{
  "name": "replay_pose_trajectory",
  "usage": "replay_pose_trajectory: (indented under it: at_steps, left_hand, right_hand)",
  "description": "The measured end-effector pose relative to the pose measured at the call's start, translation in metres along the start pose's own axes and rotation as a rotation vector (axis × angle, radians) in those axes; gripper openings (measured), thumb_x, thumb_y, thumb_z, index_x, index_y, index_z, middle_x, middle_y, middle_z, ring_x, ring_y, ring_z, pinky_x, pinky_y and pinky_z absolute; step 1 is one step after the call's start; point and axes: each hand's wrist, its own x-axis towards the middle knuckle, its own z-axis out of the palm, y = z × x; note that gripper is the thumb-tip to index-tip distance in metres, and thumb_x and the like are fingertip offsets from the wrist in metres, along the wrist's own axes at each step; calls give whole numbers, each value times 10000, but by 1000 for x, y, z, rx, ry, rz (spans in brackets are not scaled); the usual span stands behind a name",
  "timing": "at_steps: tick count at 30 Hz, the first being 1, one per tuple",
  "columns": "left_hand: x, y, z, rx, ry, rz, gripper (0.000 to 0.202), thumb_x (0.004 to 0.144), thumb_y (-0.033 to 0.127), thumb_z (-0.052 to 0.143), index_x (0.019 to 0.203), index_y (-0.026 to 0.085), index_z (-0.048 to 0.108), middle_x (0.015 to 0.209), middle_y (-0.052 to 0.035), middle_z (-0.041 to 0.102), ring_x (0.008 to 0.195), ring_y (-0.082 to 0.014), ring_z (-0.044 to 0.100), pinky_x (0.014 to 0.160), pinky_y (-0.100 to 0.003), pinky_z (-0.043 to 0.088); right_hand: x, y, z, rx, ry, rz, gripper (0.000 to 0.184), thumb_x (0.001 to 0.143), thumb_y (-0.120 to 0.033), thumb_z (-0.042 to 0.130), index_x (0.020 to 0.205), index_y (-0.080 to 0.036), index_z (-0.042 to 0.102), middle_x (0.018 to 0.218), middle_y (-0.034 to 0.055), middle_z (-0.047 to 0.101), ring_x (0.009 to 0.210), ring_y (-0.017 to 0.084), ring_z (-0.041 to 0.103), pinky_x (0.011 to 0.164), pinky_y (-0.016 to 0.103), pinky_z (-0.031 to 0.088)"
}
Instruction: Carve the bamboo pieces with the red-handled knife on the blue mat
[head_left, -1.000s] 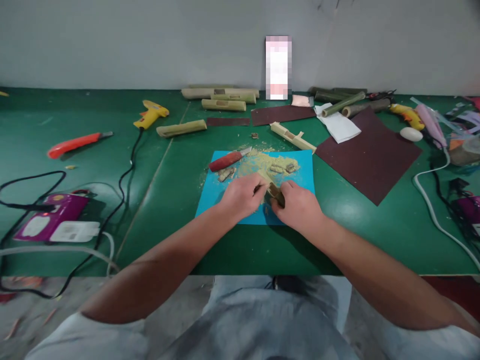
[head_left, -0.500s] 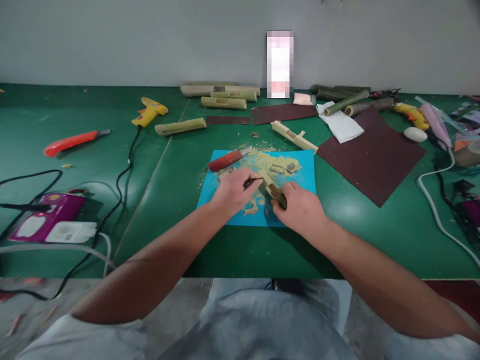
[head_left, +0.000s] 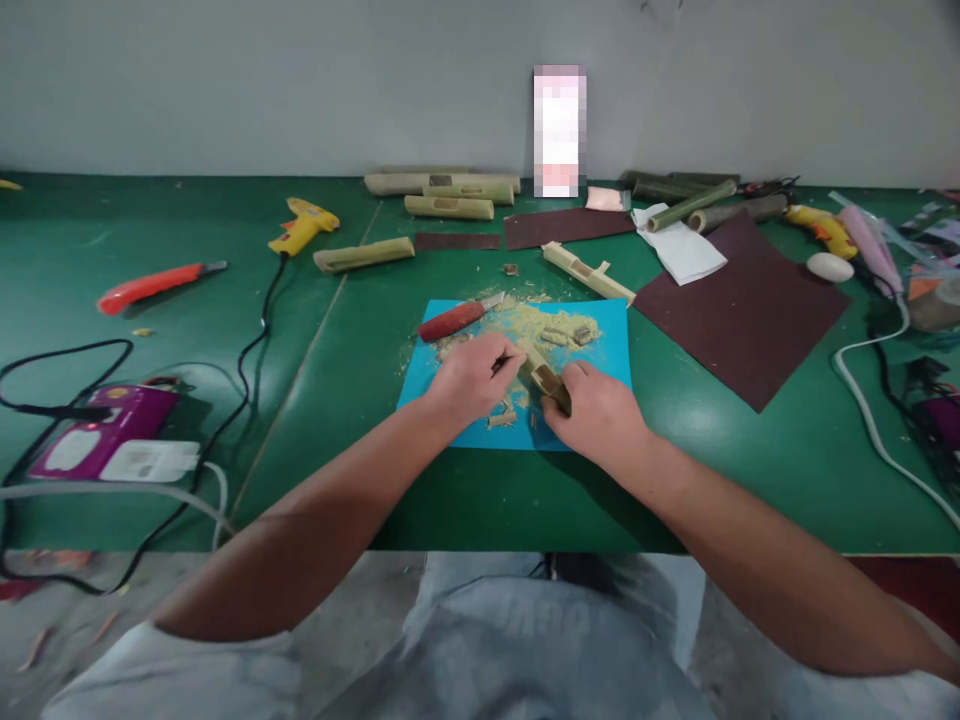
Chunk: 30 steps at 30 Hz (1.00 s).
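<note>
My right hand (head_left: 600, 408) is closed round the near end of a short bamboo tube (head_left: 538, 362) with a rectangular notch cut in its top. The tube lies slanted over a blue sheet (head_left: 611, 350). At its far end my left hand (head_left: 476, 375) is closed in a pinch on a small dark piece that looks like sandpaper, mostly hidden by the fingers. Pale bamboo dust (head_left: 525, 322) and chips (head_left: 501, 420) are strewn over the sheet. A red-handled knife (head_left: 454, 320) rests on it just beyond my left hand.
Several other bamboo tubes (head_left: 448, 207) lie towards the wall. Brown sandpaper sheets (head_left: 739, 320) are at the right and back. On the left are a yellow glue gun (head_left: 304, 228), an orange cutter (head_left: 154, 288) and a purple power box (head_left: 105, 430) with cables. A bright phone (head_left: 560, 130) leans on the wall.
The left fingers have shifted slightly at the tube's far end, and less of the dark piece shows. My right hand keeps its hold. The view has turned slightly left.
</note>
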Motion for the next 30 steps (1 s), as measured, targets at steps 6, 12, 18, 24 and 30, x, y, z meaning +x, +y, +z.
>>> replay_pose_trajectory:
  at_steps: [6, 12, 18, 24, 30]
  left_hand:
    - [5, 0, -3, -7, -13, -21, 213, 934, 291, 540, 752, 190, 586, 752, -28, 660, 670, -143, 559, 654, -289, 438]
    - [10, -6, -5, -20, 22, -46, 199, 922, 294, 550, 771, 180, 610, 751, -34, 671, 675, -145, 567, 663, -290, 448]
    - [9, -7, -7, -96, 8, -90, 211, 908, 318, 568, 755, 178, 608, 748, -33, 675, 658, -139, 560, 646, -286, 452]
    - [11, -8, -5, -140, 35, -69, 202, 893, 296, 587, 727, 180, 583, 705, -15, 634, 647, -132, 533, 631, -278, 433]
    - [3, -6, -8, -126, 32, -96, 198, 902, 305, 591, 752, 177, 609, 683, -1, 633, 579, -113, 507, 577, -266, 399]
  right_hand:
    - [0, 0, 1, 1, -2, 19, 239, 944, -365, 486, 992, -173, 621, 1006, 92, 673, 735, 179, 569, 585, 324, 285]
    - [0, -1, 2, -6, 9, -13, 244, 954, -362, 468, 1003, -175, 618, 1015, 93, 674, 743, 178, 578, 585, 321, 291]
    - [1, -1, -1, -2, -18, 14, 237, 948, -365, 484, 1004, -175, 615, 999, 89, 680, 727, 179, 582, 574, 325, 278]
    - [1, -1, -1, -4, -11, 9, 242, 950, -364, 479, 1006, -173, 617, 1007, 88, 682, 758, 191, 599, 587, 329, 303]
    - [1, -1, 1, -14, 2, 4, 233, 939, -369, 492, 998, -180, 614, 1006, 79, 689, 756, 186, 605, 590, 327, 307]
